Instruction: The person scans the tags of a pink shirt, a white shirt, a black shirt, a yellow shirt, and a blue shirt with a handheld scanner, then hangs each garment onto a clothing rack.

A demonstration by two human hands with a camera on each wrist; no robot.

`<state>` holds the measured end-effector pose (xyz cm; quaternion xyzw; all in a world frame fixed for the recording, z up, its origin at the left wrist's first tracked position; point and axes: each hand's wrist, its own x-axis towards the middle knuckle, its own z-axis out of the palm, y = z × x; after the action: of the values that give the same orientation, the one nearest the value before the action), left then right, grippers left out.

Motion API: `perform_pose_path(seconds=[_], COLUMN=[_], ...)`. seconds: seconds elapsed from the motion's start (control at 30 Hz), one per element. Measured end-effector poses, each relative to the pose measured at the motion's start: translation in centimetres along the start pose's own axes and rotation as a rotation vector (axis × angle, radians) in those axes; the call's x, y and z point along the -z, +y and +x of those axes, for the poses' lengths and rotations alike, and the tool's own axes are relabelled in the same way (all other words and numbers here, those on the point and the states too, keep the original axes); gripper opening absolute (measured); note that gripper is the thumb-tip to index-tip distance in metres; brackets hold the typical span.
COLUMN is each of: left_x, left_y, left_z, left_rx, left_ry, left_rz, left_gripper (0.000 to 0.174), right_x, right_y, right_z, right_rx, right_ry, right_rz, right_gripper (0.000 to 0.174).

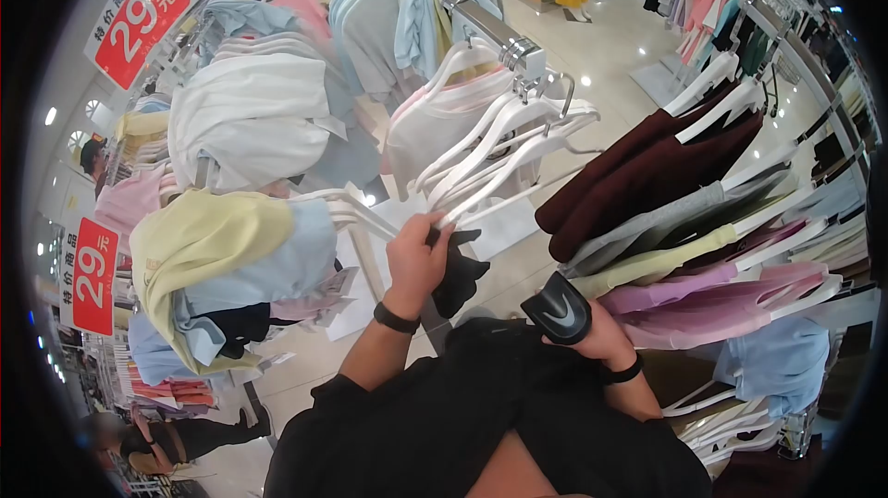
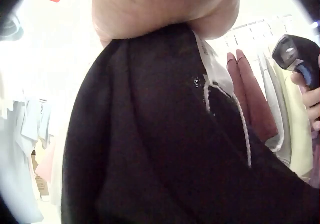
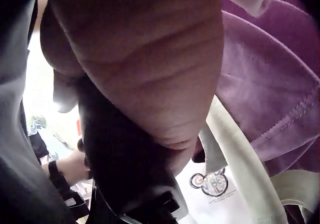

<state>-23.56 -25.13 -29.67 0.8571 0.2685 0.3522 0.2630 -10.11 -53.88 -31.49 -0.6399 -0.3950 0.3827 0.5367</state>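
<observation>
In the head view my left hand (image 1: 416, 256) grips a black garment (image 1: 461, 283) beside the lower ends of several white hangers (image 1: 495, 151). The left wrist view has this hand (image 2: 165, 9) above the black cloth (image 2: 145, 119), which carries a white tag (image 2: 216, 66) on a twisted string. Whether the fingers also hold a hanger, I cannot tell. My right hand (image 1: 603, 336) is wrapped around a black handheld device (image 1: 558, 309) resembling a scanner, near pink clothes (image 1: 712, 308). From the right wrist, the palm (image 3: 145, 59) covers part of the dark device (image 3: 125, 159).
A metal rail end (image 1: 523, 54) juts out above the hangers. Folded-over yellow and blue clothes (image 1: 208, 248) hang at left, under red price signs (image 1: 92, 278). Dark red garments (image 1: 657, 165) hang on the right rack. A person (image 1: 176, 442) is at the lower left.
</observation>
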Motion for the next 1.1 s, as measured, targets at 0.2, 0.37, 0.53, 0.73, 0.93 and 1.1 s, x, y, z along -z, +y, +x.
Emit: perform_pose_path(seconds=[0.2,0.37,0.53,0.73,0.93,1.1], left_x=[2.8,5.7,8.7,13.4,15.8,17.6], left_y=[-3.2,-5.2,-6.8,-7.5,-7.8,-9.1], left_z=[-6.0,-11.8,-14.2,-14.6,-16.0,-17.7], left_rx=[0.080,0.154,0.179,0.129,0.145,0.219], left_ry=[-0.009,-0.006,-0.050,-0.209,-0.240,-0.254], left_rz=[0.056,0.043,0.021,0.012,-0.075,-0.152], left_gripper=[0.017,0.015,0.015,0.016,0.013,0.016], right_x=[-0.4,-0.4,-1.6,-3.4,-6.2,-8.6], right_y=[0.1,2.7,1.4,0.5,-0.5,-3.6], right_z=[0.3,0.8,1.8,2.2,3.3,2.8], right_rx=[0.029,0.125,0.302,0.361,0.381,0.391], right_ry=[-0.030,-0.094,0.013,-0.001,-0.126,-0.204], right_rz=[0.051,-0.109,-0.187,-0.387,-0.472,-0.494], right_gripper=[0.051,0.045,0.051,0.049,0.047,0.045])
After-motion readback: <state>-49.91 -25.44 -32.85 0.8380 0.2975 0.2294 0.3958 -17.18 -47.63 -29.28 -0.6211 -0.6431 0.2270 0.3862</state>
